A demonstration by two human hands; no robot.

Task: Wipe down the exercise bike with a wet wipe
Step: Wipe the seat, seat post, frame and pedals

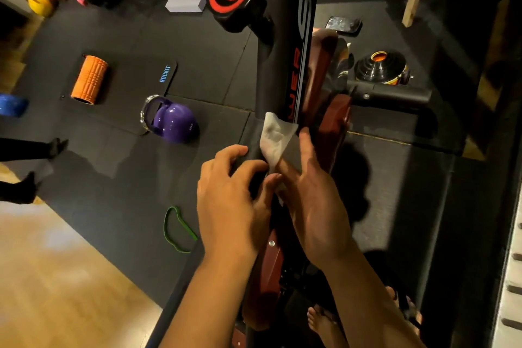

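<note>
while right grip [313, 206] pinches wet wipe [275, 135] on bike frame [278, 65], left grip [228, 203] clasps its edge

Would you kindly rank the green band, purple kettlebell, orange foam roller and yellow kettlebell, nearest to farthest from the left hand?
From the left hand, gripping the bike frame:
1. Green band, just to its left, low down.
2. Purple kettlebell, up and left.
3. Orange foam roller, farther left.
4. Yellow kettlebell, far top-left corner.

Black floor mats [197, 45] meet wood flooring [56, 277], dimly lit.
</note>
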